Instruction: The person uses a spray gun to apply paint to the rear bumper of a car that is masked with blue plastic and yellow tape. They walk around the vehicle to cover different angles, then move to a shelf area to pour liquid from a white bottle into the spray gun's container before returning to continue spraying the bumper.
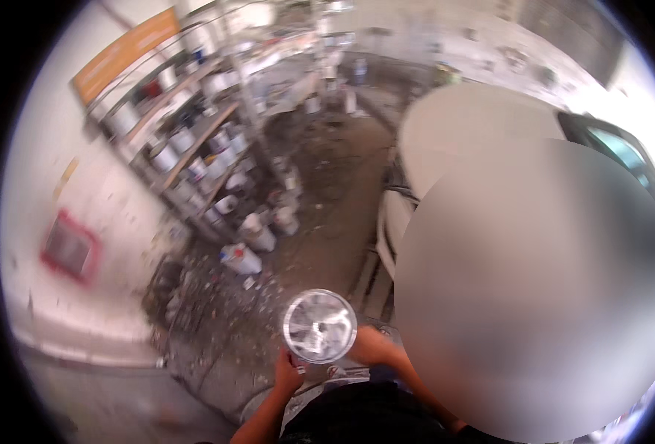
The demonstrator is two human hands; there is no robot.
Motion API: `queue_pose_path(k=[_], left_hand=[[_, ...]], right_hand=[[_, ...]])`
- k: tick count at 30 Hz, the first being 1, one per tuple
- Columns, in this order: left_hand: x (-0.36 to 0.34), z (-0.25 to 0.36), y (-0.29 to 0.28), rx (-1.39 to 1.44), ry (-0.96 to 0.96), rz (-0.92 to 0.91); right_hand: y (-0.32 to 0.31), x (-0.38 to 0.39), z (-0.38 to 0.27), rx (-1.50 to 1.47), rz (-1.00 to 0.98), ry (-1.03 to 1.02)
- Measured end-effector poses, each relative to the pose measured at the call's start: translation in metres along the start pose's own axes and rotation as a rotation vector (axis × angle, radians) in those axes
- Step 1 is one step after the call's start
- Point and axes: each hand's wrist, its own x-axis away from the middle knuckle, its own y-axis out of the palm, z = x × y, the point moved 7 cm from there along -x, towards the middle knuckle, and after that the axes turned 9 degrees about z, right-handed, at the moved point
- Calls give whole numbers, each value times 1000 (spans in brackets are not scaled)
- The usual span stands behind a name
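A round, shiny silver metal piece (319,326), like the top of a can or cup, is in front of my body with its circular face turned up. Whether it is a lid or a whole vessel, I cannot tell. My left hand (289,372) is closed at its lower left edge, the thumb side upward. A small pale and red bit shows beside those fingers. At the right edge of the metal piece is my right hand (370,345), smeared by motion. Its fingers are hidden behind the rim, so their grip does not show.
Shelves (201,140) crowded with cans stand at the left, with white containers (241,259) on the littered floor below. A pale car (475,118) stands at the right, partly hidden by a large blurred patch. A red-edged panel (70,248) is on the left wall.
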Motion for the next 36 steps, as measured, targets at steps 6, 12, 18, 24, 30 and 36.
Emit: queue_pose_path(k=[6,12,18,24,30,36], left_hand=[[12,-34,8,-96,-118,178],[-23,-8,36,-207,-249,307],[-67,23,63,-350,-306,352],[-105,45,76,-282,-346,312],[-147,56,63,-215,-440,324],[-187,19,44,-74,-410,308]], right_hand=[[-74,-37,19,-699,308,358],[-123,-94,-75,50,88,-202],[-144,-144,-30,234,92,10],[-159,-180,-13,250,91,-1],[-157,-224,-26,253,103,-167],[-133,-279,-46,350,93,-231]])
